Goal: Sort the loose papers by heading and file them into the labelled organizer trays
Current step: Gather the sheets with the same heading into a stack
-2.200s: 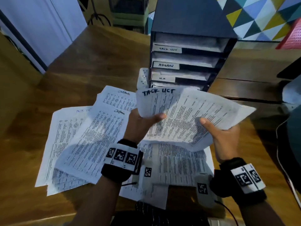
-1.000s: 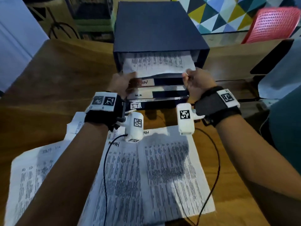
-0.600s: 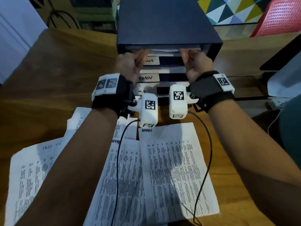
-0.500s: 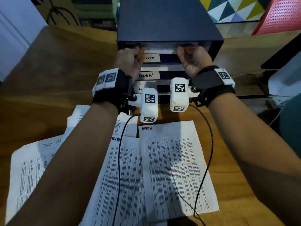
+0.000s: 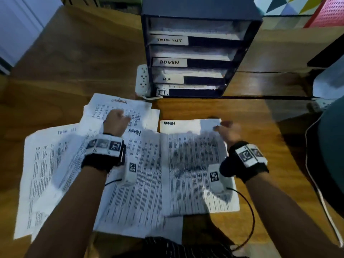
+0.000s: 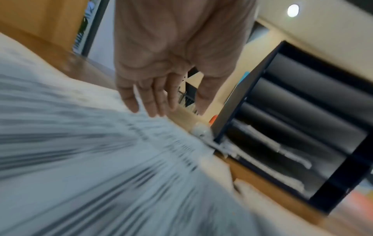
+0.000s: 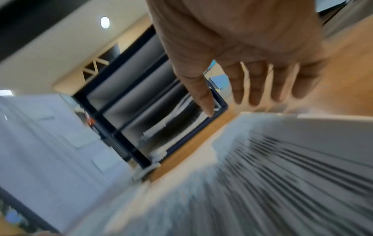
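A dark organizer (image 5: 240, 53) stands at the back of the table, its trays labelled TASK LIST (image 5: 169, 40), ADMIN (image 5: 169, 62), H.R and I.T. Loose printed papers lie spread in front of it. My left hand (image 5: 116, 121) hovers empty over a far-left sheet (image 5: 134, 110), fingers straight in the left wrist view (image 6: 161, 102). My right hand (image 5: 226, 128) is open beside the top right corner of a sheet headed ADMIN (image 5: 193, 164). Its fingers are spread in the right wrist view (image 7: 252, 95). A second ADMIN sheet (image 5: 137, 183) and a TASK LIST sheet (image 5: 42, 164) lie further left.
A white power strip (image 5: 142, 81) lies against the organizer's left side. A cable (image 5: 247, 216) loops on the wood near the table's front right. A dark object (image 5: 331, 164) and a white cord sit at the right edge. Bare wood (image 5: 260, 112) shows between papers and organizer.
The TASK LIST sheet held in both hands went into the top tray. Both hands then let go and drew back from the organizer down to the loose papers, now empty.
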Available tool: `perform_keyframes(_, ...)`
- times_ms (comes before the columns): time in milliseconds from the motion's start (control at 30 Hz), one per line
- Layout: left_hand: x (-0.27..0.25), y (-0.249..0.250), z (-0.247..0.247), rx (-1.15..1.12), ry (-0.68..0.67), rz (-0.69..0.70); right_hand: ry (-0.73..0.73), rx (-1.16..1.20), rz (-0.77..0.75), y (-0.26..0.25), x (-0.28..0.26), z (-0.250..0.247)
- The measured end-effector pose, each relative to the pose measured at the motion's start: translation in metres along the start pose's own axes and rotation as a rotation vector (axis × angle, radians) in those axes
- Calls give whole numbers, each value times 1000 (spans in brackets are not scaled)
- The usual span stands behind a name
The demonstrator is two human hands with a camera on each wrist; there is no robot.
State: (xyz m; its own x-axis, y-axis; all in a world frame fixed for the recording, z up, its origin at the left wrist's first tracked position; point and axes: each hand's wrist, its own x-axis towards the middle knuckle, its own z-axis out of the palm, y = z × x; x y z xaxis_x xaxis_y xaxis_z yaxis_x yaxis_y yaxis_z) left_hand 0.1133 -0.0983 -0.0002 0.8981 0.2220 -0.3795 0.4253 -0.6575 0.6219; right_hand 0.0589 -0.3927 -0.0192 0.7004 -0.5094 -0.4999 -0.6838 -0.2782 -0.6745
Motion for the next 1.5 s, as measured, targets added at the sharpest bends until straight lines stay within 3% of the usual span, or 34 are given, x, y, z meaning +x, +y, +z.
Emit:
perform_keyframes(133, -40, -53, 18, 195, -36, -274, 139, -407, 185, 46, -27, 5)
perform_keyframes(267, -61, -75, 38, 240, -93, -149, 221, -424, 130, 63, -50, 15)
perform_keyframes(367, -66, -72, 45, 89, -76, -48, 152, -437, 60, 65, -61, 26)
perform_keyframes(567, -70, -66, 43, -153, 49, -28, -128, 15, -17, 54, -88, 49)
perform_keyframes(733, -70, -67, 36, -173, 68, 89, -224, 57, -50, 51, -97, 77)
perform_keyframes(867, -57, -83, 11, -170, 94, 132, -295, 188, 18, 41, -110, 89)
perform_keyframes(967, -40, -104, -18, -48, 246, -24, -330, 287, 19, 32, -126, 95)
perform_keyframes(1033, -36, -121, -36, 69, 243, -215, -322, 339, -17, 30, -135, 97)
perform_keyframes(1100, -34, -138, -51, 163, 221, -291, -305, 359, -48, 29, -142, 101)
perform_keyframes(1333, -28, -169, -58, 79, 247, -59, -318, 360, -5, 22, -167, 145)
perform_keyframes(1433, -35, -170, -64, 16, 137, -17, -334, 316, 30, 24, -169, 162)
perform_keyframes(1500, -42, -170, -68, -98, 95, 90, -322, 295, 29, 25, -170, 170)
